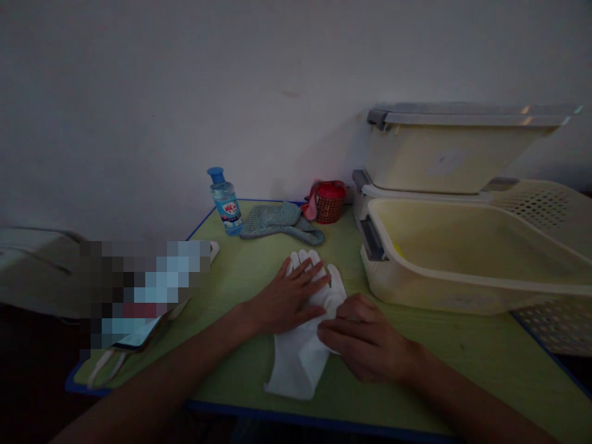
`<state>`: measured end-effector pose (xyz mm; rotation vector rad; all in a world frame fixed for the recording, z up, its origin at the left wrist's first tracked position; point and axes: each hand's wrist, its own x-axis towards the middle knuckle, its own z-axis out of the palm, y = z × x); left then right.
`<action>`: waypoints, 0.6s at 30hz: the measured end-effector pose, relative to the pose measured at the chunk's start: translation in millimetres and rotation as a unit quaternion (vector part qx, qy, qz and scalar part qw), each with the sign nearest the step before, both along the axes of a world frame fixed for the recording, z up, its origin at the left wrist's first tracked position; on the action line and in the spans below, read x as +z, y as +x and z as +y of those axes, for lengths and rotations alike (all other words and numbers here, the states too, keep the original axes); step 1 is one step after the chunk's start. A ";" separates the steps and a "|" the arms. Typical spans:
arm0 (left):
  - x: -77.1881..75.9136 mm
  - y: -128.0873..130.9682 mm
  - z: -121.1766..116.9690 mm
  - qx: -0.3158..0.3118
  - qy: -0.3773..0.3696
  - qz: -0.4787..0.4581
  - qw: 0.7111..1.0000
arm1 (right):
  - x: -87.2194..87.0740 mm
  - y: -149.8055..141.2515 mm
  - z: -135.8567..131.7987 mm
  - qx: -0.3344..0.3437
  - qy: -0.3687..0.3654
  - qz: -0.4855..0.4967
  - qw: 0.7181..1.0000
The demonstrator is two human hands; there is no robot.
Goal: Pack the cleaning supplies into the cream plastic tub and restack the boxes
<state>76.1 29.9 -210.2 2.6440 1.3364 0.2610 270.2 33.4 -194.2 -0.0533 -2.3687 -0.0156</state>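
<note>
A white glove (300, 364) lies on the green table, its fingers pointing away from me and its cuff towards the front edge. Spread flat over the glove's fingers and palm is my left hand (293, 299), fingers apart. My right hand (365, 339) is closed at the glove's right side, thumb and fingers pinching the white fabric near the thumb part. The fabric between those fingertips is partly hidden.
On the green table (217, 345) stand a blue-capped bottle (226, 206), a grey-green cloth (272, 221) and a small red basket (329, 203) near the wall. Plastic bins (430, 290) occupy the right side. A partly blurred device (143, 330) lies at the left.
</note>
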 end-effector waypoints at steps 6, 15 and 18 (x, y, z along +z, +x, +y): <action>-2.9 -15.9 16.5 0.033 -0.034 -0.014 0.999 | -3.4 3.1 1.3 -0.031 -0.006 0.019 0.999; 6.2 -13.1 21.4 0.111 -0.147 -0.468 0.864 | 0.5 7.0 2.6 -0.018 -0.164 0.085 0.983; 5.2 -12.9 20.0 0.088 -0.346 -0.554 0.752 | 4.5 7.9 2.5 0.008 -0.178 0.095 0.979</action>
